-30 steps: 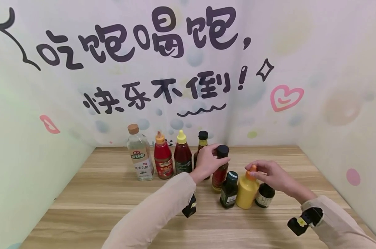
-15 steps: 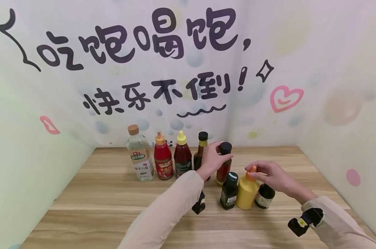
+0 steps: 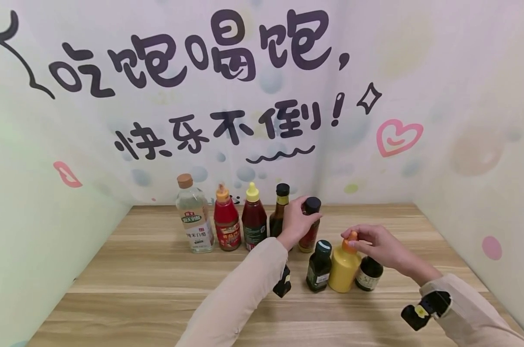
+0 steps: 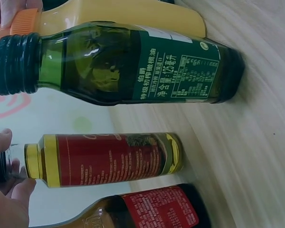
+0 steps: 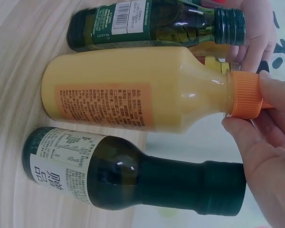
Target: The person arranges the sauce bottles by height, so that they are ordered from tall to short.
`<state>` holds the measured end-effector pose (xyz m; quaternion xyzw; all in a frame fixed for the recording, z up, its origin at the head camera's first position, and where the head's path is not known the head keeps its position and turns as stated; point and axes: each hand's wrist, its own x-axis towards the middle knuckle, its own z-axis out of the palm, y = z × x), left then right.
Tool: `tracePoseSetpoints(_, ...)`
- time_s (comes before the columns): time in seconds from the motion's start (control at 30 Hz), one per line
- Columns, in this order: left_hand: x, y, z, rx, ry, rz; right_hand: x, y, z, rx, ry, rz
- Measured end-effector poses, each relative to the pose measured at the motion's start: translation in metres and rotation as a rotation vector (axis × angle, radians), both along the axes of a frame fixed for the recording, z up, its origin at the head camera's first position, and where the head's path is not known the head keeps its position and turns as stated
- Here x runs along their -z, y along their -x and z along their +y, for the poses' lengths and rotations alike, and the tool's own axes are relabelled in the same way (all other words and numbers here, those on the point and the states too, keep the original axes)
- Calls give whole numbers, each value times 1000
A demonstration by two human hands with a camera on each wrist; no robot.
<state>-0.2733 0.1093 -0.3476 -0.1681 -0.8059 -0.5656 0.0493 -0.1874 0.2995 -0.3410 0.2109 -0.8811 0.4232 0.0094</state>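
Toward three o'clock on the tabletop, the right grip pinches the orange cap of a yellow bottle, presumably because the narrow top gives purchase where neighbours crowd the broad body: a dark green bottle just beside it at nine o'clock and a short dark bottle just beside it at three. Near eleven o'clock from the yellow bottle, the left grip grasps the top of a red-labelled bottle, thumb and fingers about its black cap, a high hold that likely spares the knuckles from adjacent glass. Whether this bottle's base bears fully on the tabletop cannot be told. At its nine o'clock, partly hidden by the left grip, stands a yellow-necked bottle; farther that way stand a yellow-capped bottle, a red bottle and a transparent bottle, their near-even spacing suggesting a deliberate row.
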Motion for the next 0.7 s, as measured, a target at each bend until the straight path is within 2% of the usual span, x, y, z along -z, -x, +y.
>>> tracePoseSetpoints(0.27, 3, 3, 1, -12, -8, 17, -1, 0, 0, -6, -10, 2)
tracePoseSetpoints(0.4, 3, 5, 0, -3, -10, 0, -1, 0, -1, 2, -14, -16)
tracePoseSetpoints(0.7, 5, 13, -1, 11, 37, -15, -1, -1, -1, 11, -6, -40)
